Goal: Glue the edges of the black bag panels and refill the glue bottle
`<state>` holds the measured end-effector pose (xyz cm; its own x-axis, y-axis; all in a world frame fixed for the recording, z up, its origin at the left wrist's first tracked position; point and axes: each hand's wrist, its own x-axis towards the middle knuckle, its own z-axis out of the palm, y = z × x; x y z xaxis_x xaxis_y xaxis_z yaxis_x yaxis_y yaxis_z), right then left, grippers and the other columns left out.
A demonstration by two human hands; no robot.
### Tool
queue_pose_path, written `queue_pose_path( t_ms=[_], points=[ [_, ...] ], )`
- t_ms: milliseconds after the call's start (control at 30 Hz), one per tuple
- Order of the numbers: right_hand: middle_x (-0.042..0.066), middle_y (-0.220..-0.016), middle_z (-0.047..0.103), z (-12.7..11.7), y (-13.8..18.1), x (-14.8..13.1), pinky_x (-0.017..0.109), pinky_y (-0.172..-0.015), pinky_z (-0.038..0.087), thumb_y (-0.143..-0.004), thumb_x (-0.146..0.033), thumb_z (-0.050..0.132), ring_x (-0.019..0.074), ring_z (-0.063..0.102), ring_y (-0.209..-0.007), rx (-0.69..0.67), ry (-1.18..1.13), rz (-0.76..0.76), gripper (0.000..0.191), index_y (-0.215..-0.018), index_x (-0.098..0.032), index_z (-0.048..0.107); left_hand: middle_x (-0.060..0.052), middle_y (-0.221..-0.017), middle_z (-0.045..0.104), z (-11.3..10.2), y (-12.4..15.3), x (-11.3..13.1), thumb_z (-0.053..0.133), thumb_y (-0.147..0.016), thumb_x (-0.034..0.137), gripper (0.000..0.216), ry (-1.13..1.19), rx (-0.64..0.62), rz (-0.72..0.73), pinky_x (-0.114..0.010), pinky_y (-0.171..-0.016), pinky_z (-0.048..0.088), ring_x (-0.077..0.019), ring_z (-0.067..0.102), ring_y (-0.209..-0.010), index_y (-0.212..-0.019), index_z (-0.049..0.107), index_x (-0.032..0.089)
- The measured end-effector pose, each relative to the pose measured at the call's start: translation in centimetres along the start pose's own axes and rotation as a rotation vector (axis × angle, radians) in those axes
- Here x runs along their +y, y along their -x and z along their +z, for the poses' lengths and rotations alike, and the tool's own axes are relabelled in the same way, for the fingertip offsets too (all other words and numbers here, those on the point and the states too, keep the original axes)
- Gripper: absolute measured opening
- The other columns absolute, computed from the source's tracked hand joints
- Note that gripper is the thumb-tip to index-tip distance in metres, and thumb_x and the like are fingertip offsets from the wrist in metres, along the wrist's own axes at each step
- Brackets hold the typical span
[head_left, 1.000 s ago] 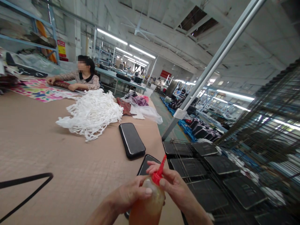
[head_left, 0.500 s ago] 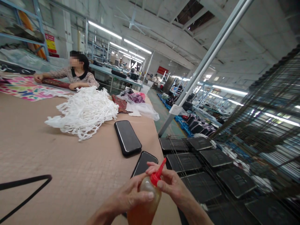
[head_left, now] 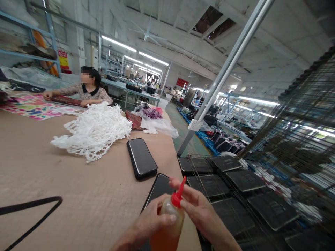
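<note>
A squeeze bottle [head_left: 170, 223] of clear plastic, partly filled with orange-brown liquid, stands tilted slightly at the table's near right edge. My left hand [head_left: 151, 219] is wrapped around its upper body, thumb across the front. The red nozzle cap [head_left: 177, 198] points up and a little to the right. My right hand [head_left: 199, 209] holds this cap from the right, its thumb against the base and its fingers behind. Just beyond the bottle lies a flat black case [head_left: 158, 190], partly covered by my hands. Another black case [head_left: 141, 158] rests farther up the table.
A tangled heap of white strips [head_left: 94, 130] sits on the brown table [head_left: 86, 184]. Across the table a person [head_left: 91, 89] handles dark red material. A black strip [head_left: 39, 202] lies at left. Several black panels [head_left: 243, 181] fill the racks at right, beyond a metal post [head_left: 209, 99].
The camera view has shifted slightly, so the scene sits a little lower. My hands and the bottle appear slightly farther right, and the cap stays between my right fingers.
</note>
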<state>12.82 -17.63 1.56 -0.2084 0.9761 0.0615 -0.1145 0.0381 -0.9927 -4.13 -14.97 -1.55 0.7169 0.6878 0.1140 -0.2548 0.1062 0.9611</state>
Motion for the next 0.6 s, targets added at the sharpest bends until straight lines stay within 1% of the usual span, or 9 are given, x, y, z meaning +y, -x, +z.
queue_pose_path(
  t_ms=[67, 100, 167, 233, 300, 367, 467, 533, 600],
  points=[
    [0.007, -0.141, 0.041, -1.2, 0.4, -0.7, 0.043, -0.107, 0.024, -0.063, -0.029, 0.078, 0.0240, 0.031, -0.132, 0.047, -0.034, -0.061, 0.070, -0.126, -0.032, 0.049, -0.002, -0.088, 0.057, 0.5, -0.3, -0.5, 0.071, -0.062, 0.045, 0.057, 0.014, -0.011, -0.004, -0.025, -0.070, 0.035, -0.0150, 0.049, -0.078, -0.108, 0.056, 0.014],
    [0.007, -0.142, 0.040, -1.9, 0.6, -1.3, 0.045, -0.107, 0.024, -0.064, -0.028, 0.077, 0.0247, 0.031, -0.132, 0.071, -0.069, -0.097, 0.072, -0.129, -0.033, 0.046, -0.002, -0.087, 0.057, 0.7, -0.5, -0.7, 0.072, -0.062, 0.044, 0.059, 0.026, -0.009, -0.006, -0.024, -0.069, 0.034, -0.0143, 0.049, -0.077, -0.110, 0.055, 0.015],
    [0.007, -0.144, 0.037, -3.7, 1.3, -2.8, 0.050, -0.106, 0.025, -0.071, -0.030, 0.070, 0.0269, 0.035, -0.130, 0.166, -0.148, -0.192, 0.063, -0.129, -0.033, 0.046, -0.001, -0.085, 0.056, 0.8, -0.7, -1.1, 0.073, -0.060, 0.044, 0.059, 0.049, 0.031, -0.014, -0.024, -0.068, 0.035, -0.0139, 0.049, -0.075, -0.109, 0.056, 0.015],
    [0.008, -0.145, 0.035, -5.5, 2.1, -3.9, 0.053, -0.106, 0.024, -0.077, -0.031, 0.062, 0.0282, 0.036, -0.129, 0.334, -0.204, -0.298, 0.051, -0.126, -0.031, 0.049, -0.002, -0.085, 0.056, 0.5, -0.9, -1.5, 0.074, -0.059, 0.044, 0.059, 0.058, 0.132, -0.024, -0.024, -0.068, 0.036, -0.0147, 0.050, -0.076, -0.107, 0.055, 0.015],
    [0.009, -0.145, 0.035, -6.8, 2.8, -3.4, 0.054, -0.107, 0.021, -0.078, -0.032, 0.060, 0.0286, 0.035, -0.130, 0.456, -0.224, -0.315, 0.048, -0.124, -0.029, 0.050, -0.003, -0.088, 0.058, 0.1, -1.3, -2.0, 0.074, -0.059, 0.044, 0.061, 0.047, 0.250, -0.017, -0.026, -0.071, 0.038, -0.0166, 0.051, -0.080, -0.108, 0.053, 0.015],
    [0.008, -0.144, 0.036, -7.2, 3.3, -0.2, 0.053, -0.108, 0.020, -0.076, -0.033, 0.063, 0.0273, 0.035, -0.130, 0.477, -0.262, -0.204, 0.049, -0.124, -0.031, 0.050, -0.004, -0.092, 0.058, 0.0, -1.8, -2.5, 0.074, -0.059, 0.044, 0.063, 0.025, 0.342, 0.003, -0.027, -0.075, 0.039, -0.0183, 0.053, -0.084, -0.110, 0.050, 0.017],
    [0.007, -0.139, 0.044, -6.1, 3.7, 7.8, 0.053, -0.104, 0.029, -0.071, -0.044, 0.068, 0.0281, 0.045, -0.122, 0.407, -0.400, 0.021, 0.050, -0.117, -0.031, 0.055, -0.004, -0.095, 0.058, 0.6, -2.8, -3.6, 0.073, -0.062, 0.043, 0.061, -0.017, 0.413, 0.034, -0.028, -0.078, 0.040, -0.0183, 0.053, -0.085, -0.110, 0.046, 0.018],
    [0.006, -0.131, 0.053, -4.8, 4.0, 12.6, 0.051, -0.099, 0.036, -0.065, -0.054, 0.070, 0.0280, 0.052, -0.116, 0.402, -0.490, 0.160, 0.049, -0.109, -0.032, 0.061, -0.003, -0.096, 0.057, 1.5, -3.5, -4.3, 0.073, -0.063, 0.041, 0.058, -0.047, 0.451, 0.046, -0.027, -0.079, 0.040, -0.0176, 0.053, -0.084, -0.109, 0.044, 0.019],
    [0.001, -0.119, 0.062, -3.8, 4.4, 15.1, 0.050, -0.096, 0.040, -0.063, -0.061, 0.068, 0.0265, 0.057, -0.110, 0.361, -0.573, 0.211, 0.046, -0.100, -0.035, 0.065, -0.002, -0.096, 0.056, 2.5, -4.1, -5.0, 0.072, -0.064, 0.039, 0.057, -0.078, 0.483, 0.044, -0.027, -0.080, 0.040, -0.0175, 0.052, -0.085, -0.109, 0.043, 0.019]
  ],
)
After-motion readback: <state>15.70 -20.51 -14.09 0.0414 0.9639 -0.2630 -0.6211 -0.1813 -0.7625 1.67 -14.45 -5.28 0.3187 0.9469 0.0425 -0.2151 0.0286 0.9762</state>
